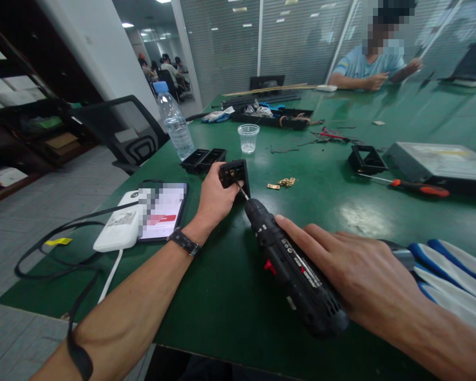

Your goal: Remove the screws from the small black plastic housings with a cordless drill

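My left hand (217, 193), with a dark watch on the wrist, grips a small black plastic box (245, 168), its open side turned partly toward me. My right hand (353, 264) is closed around a black cordless drill (289, 259) with a red switch. The drill's bit reaches into the box near my left fingertips; its exact contact point is too small to see. Just right of the box lie several small brass pieces (287, 182) on the green table (210, 296). Behind my left hand sit similar black boxes (204, 159).
A water bottle (174, 124) and a clear plastic cup (248, 138) stand farther back. At left lie a phone (168, 211), a white power bank (122, 222) and cables. To the right are a screwdriver (424, 189), a metal case (440, 159) and gloves (452, 270). A person sits across the table.
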A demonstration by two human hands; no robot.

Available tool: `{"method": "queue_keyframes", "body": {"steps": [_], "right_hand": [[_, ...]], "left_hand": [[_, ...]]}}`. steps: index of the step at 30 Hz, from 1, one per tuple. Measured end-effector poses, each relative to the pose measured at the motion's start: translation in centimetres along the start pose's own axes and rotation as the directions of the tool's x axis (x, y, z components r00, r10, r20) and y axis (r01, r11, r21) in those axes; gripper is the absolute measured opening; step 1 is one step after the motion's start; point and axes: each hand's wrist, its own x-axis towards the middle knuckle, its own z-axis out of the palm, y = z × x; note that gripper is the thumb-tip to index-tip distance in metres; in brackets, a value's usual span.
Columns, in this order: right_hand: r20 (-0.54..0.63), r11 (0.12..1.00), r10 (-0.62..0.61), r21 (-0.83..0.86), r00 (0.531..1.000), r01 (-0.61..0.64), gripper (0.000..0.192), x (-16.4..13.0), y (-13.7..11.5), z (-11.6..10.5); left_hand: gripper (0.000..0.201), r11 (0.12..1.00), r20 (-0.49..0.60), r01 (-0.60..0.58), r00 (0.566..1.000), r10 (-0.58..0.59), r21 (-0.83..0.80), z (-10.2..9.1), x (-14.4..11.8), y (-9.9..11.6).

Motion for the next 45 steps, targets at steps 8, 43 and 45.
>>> {"method": "queue_keyframes", "body": {"steps": [8, 43, 45], "right_hand": [[-0.013, 1.000, -0.022, -0.010, 1.000, 0.022, 0.102, -0.18, 0.19, 0.06], [-0.063, 0.999, -0.047, 0.001, 0.997, 0.047, 0.102, 0.07, 0.19, 0.15], [-0.067, 0.999, -0.047, 0.018, 0.997, 0.048, 0.103, 0.06, 0.21, 0.10]], "left_hand": [[0.040, 1.000, -0.002, 0.014, 1.000, -0.014, -0.005, 0.02, -0.03, -0.27], [0.040, 1.000, -0.001, -0.002, 1.000, 0.002, 0.018, -0.02, -0.01, -0.42], [0.040, 1.000, -0.001, 0.001, 1.000, -0.001, 0.012, 0.02, -0.02, -0.44]]}}
